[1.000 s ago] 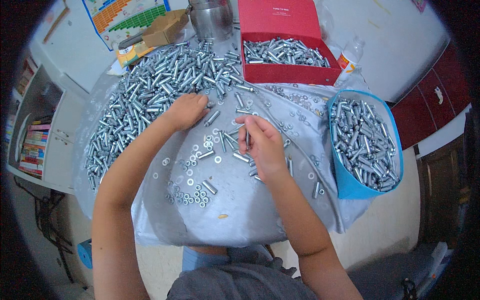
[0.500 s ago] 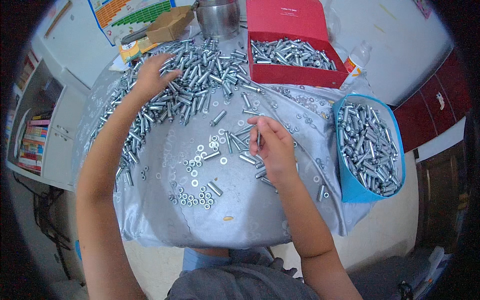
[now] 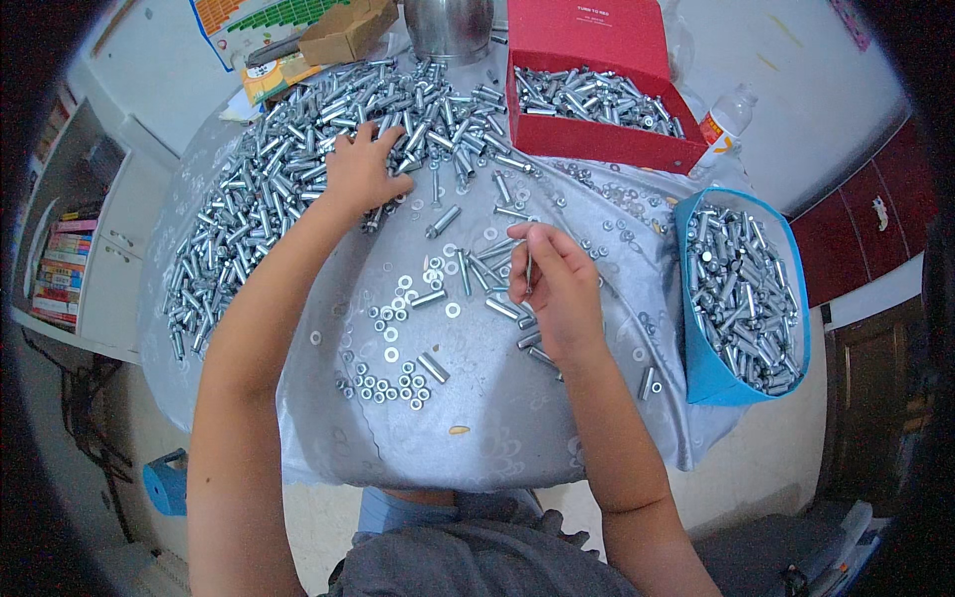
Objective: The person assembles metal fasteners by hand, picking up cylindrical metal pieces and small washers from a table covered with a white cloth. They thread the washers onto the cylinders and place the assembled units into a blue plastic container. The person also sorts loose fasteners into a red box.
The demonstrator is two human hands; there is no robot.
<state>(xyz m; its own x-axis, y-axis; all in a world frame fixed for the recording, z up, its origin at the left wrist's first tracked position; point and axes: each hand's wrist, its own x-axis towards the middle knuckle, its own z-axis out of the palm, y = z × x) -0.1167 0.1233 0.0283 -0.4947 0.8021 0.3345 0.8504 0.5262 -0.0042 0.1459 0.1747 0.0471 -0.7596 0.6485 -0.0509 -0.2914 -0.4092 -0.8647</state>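
Note:
My left hand [image 3: 366, 177] rests with spread fingers on the near right part of a big heap of silver expansion bolts [image 3: 269, 189]; nothing shows in its grasp. Over the right side of the table, my right hand [image 3: 559, 284] is closed, with a slim metal bolt [image 3: 528, 271] upright between thumb and fingers. Several loose bolts [image 3: 502, 308] lie beside and partly behind that hand. Between my forearms are scattered flat washers [image 3: 453, 309], a cluster of hex nuts [image 3: 407, 381] and a single metal sleeve [image 3: 433, 367].
A red box [image 3: 607, 149] full of bolts stands open at the back right. Nearer on the right is a blue fabric bin [image 3: 736, 390], also full. A plastic bottle [image 3: 731, 117], metal pot [image 3: 448, 30] and cardboard box [image 3: 348, 32] stand along the back. Silvery cloth [image 3: 477, 458] covers the table.
My left hand has moved right and nearer across the heap, its fingers now more spread. My right hand stays nearly in place with the bolt. The view has shifted slightly.

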